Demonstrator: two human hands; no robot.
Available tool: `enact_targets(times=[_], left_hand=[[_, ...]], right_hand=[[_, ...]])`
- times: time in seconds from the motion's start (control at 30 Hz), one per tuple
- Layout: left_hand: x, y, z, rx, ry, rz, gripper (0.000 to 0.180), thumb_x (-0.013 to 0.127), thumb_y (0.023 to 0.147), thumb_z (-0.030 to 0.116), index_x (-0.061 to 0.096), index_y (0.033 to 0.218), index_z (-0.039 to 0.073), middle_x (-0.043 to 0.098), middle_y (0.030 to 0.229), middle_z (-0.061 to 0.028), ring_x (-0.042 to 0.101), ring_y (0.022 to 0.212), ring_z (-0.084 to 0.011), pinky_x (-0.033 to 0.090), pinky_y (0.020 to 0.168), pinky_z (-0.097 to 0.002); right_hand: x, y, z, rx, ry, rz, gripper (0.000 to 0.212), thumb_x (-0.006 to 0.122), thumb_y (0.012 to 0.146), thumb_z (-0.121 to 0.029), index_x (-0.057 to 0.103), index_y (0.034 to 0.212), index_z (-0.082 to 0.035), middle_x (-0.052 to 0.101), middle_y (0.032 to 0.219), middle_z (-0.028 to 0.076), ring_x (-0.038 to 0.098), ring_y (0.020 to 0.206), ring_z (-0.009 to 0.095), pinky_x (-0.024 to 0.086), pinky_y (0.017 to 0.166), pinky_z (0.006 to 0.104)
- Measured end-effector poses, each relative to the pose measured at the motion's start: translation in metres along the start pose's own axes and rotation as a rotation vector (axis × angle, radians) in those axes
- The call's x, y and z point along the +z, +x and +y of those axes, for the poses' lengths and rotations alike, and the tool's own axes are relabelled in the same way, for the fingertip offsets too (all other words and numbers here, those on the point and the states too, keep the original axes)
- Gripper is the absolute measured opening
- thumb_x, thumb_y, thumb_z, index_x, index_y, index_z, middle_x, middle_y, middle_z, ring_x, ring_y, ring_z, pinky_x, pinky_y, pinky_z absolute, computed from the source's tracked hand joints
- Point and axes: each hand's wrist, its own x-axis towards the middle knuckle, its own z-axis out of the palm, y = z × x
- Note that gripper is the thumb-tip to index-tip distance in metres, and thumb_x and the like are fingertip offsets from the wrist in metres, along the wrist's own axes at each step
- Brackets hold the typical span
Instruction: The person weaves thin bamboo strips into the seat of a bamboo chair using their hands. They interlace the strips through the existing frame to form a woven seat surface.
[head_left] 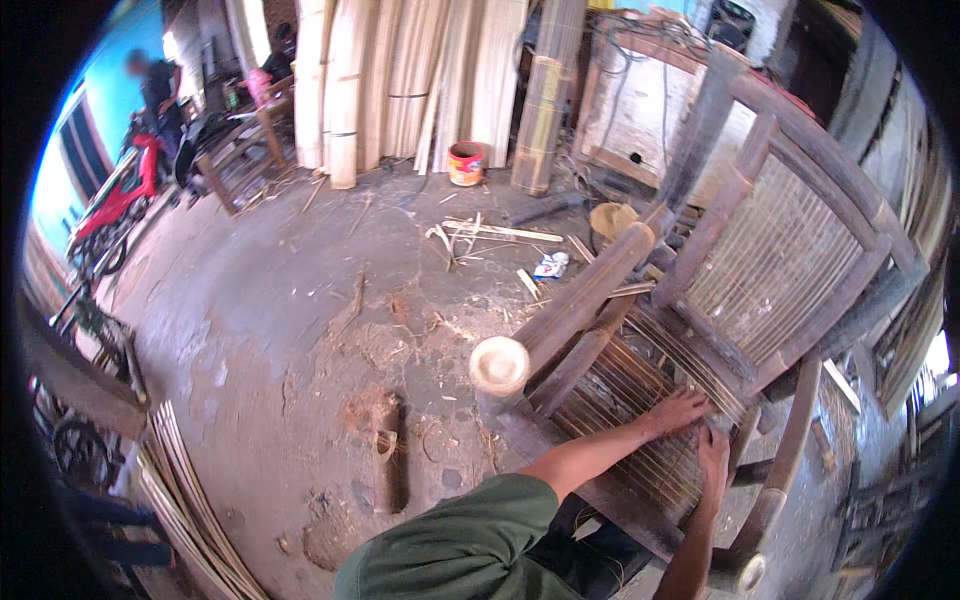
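Note:
A dark bamboo chair (600,290) stands in front of me, its backrest (785,255) leaning away to the right. Thin bamboo strips (640,470) run side by side across the seat, with gaps showing between some of them near the backrest. My left hand (680,412) lies over the strips at the seat's right side, fingers bent down and closed on a strip. Just nearer to me, my right hand (713,452) comes up past the seat's edge with its fingers curled on the strip ends. The fingertips of both hands are partly hidden.
A hollow bamboo piece (390,465) lies on the floor to the left. Long strips (190,500) lie at lower left. Slat bundles (410,80) lean at the back beside a red and yellow bucket (466,163). Shavings (465,235) litter the floor. A person (158,90) stands far left near a red motorbike (120,200).

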Motion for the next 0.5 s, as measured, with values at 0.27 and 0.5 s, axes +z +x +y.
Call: enact_targets(times=[0.27, 0.5], left_hand=[[-0.054, -0.011, 0.061, -0.190, -0.596, -0.100, 0.035, 0.041, 0.100, 0.023, 0.058, 0.121, 0.000, 0.056, 0.128, -0.0167, 0.050, 0.123, -0.0272, 0.037, 0.105, -0.0391], [-0.122, -0.026, 0.141, -0.623, -1.292, 0.490, 0.054, 0.034, 0.103, 0.032, 0.052, 0.063, 0.002, 0.059, 0.066, -0.0118, 0.059, 0.071, -0.0217, 0.047, 0.087, -0.0352]], right_hand=[[-0.061, -0.101, -0.050, -0.003, 0.271, -0.083, 0.028, 0.052, 0.097, -0.029, 0.062, 0.101, -0.003, 0.059, 0.083, 0.009, 0.058, 0.077, 0.016, 0.046, 0.069, 0.0293], [-0.006, -0.076, -0.013, 0.327, 0.950, 0.014, 0.035, 0.047, 0.099, -0.033, 0.059, 0.106, -0.001, 0.063, 0.094, 0.008, 0.063, 0.079, 0.019, 0.054, 0.075, 0.0307]])
